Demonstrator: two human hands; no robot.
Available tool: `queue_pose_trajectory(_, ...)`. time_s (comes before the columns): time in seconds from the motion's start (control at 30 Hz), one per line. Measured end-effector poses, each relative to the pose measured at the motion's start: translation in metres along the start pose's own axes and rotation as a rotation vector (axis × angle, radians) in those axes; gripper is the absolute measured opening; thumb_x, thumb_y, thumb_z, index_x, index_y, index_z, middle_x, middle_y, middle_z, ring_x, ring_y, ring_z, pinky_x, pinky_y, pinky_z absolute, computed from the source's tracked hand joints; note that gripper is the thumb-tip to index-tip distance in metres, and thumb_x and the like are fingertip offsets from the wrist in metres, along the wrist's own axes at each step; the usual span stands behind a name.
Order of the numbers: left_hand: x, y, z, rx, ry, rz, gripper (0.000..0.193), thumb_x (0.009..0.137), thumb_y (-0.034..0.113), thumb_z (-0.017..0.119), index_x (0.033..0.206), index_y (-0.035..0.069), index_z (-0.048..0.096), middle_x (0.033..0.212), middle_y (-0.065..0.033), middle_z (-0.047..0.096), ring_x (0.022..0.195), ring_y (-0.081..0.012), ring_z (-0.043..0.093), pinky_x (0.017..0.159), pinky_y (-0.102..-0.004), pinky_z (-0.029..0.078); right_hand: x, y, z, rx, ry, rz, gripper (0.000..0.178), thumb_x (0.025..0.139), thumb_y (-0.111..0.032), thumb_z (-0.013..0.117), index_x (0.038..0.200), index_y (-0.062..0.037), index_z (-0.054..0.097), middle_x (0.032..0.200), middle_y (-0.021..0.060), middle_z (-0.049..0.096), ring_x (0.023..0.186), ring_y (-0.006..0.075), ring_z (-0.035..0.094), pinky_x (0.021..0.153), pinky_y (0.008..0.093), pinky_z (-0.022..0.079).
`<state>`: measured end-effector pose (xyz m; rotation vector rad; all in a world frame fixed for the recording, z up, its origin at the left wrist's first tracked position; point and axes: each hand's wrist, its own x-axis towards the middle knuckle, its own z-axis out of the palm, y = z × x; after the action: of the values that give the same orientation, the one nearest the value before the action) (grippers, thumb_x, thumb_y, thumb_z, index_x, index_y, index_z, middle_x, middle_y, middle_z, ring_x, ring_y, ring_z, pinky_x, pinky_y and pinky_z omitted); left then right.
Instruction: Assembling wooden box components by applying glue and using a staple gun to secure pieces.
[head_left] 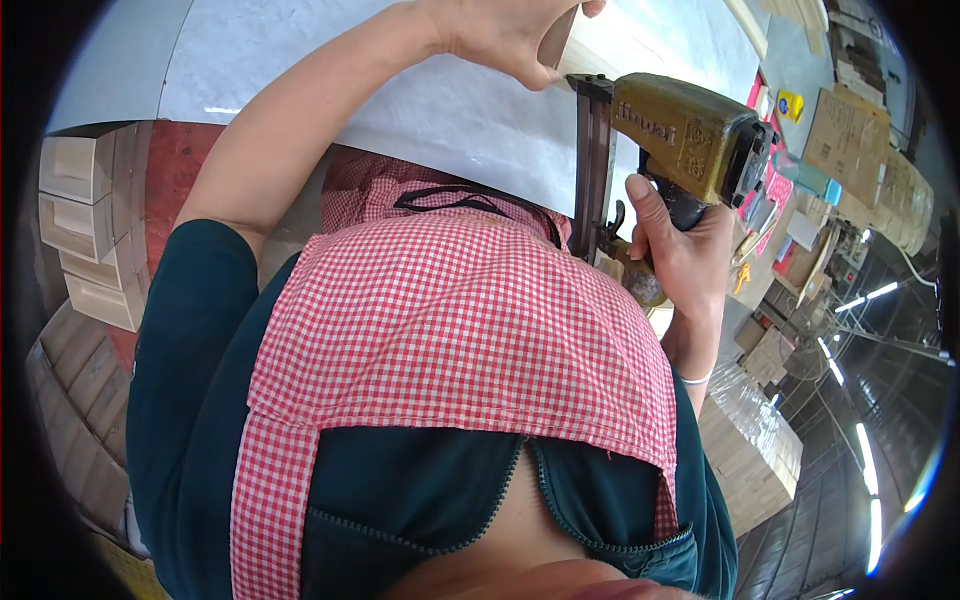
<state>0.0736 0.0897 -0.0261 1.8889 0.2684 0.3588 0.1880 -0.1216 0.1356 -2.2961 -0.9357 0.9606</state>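
Observation:
My right hand is wrapped around the handle of a brass-coloured pneumatic nail gun. The long dark magazine of the gun runs down toward my apron, and its nose lies close beside my left thumb. At the top edge of the view my left hand grips a wooden piece with a brown edge, thumb on the near side and a fingertip beyond. The nose appears to meet this wood; whether it touches cannot be made out. Part of the left hand and the far end of the wood are cut off by the frame.
Under my hands is a pale grey worktable. Stacked light wooden boxes stand at the left. On the right are a cardboard sheet, a yellow packet, a plastic-wrapped wood stack and a cluttered bench.

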Motion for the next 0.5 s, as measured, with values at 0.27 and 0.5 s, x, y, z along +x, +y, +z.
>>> queue_pose_trajectory(0.27, -0.002, -0.010, 0.000, 0.133, 0.137, 0.196, 0.064, 0.061, 0.013, 0.079, 0.113, 0.002, 0.044, 0.099, -0.0154, 0.052, 0.085, -0.0295, 0.053, 0.080, -0.0379, 0.049, 0.001, -0.005, 0.006, 0.031, 0.007, 0.012, 0.022, 0.088, -0.015, 0.080, 0.093, 0.0033, 0.068, 0.058, 0.0027, 0.060, 0.042, 0.0095, 0.050, 0.039, 0.0219, 0.037)
queue_pose_trajectory(0.5, -0.001, -0.025, 0.001, 0.308, 0.324, 0.469, 0.067, 0.062, 0.016, 0.080, 0.117, 0.001, 0.044, 0.093, -0.0150, 0.054, 0.083, -0.0296, 0.054, 0.079, -0.0384, 0.049, 0.023, -0.020, 0.008, 0.070, 0.038, -0.060, 0.021, 0.088, -0.015, 0.079, 0.092, 0.0026, 0.068, 0.060, 0.0023, 0.059, 0.042, 0.0093, 0.049, 0.039, 0.0220, 0.037)
